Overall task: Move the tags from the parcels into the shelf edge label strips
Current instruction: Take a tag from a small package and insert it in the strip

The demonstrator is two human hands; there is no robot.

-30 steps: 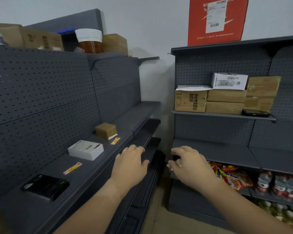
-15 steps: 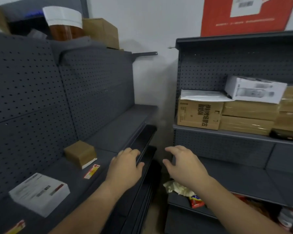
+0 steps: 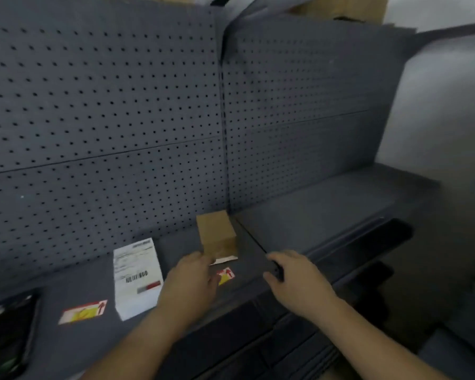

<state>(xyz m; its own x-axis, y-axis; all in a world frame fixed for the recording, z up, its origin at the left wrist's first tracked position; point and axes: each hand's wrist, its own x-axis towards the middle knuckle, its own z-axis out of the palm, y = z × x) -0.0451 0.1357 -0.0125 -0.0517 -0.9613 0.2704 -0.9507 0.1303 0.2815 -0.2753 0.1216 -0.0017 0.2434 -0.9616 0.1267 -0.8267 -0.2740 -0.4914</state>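
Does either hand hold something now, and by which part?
Neither plainly holds anything: left hand partly covers the tag by the brown box; right hand touches the shelf edge.

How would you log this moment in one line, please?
left hand: at red-yellow tag by brown parcel | right hand: at shelf edge | second tag loose

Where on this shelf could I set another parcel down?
The shelf section right of the brown box is bare, bordered by pegboard and wall, with the right hand at its front. Left of that box it is crowded: black device, tag, white box, the left hand by a second tag.
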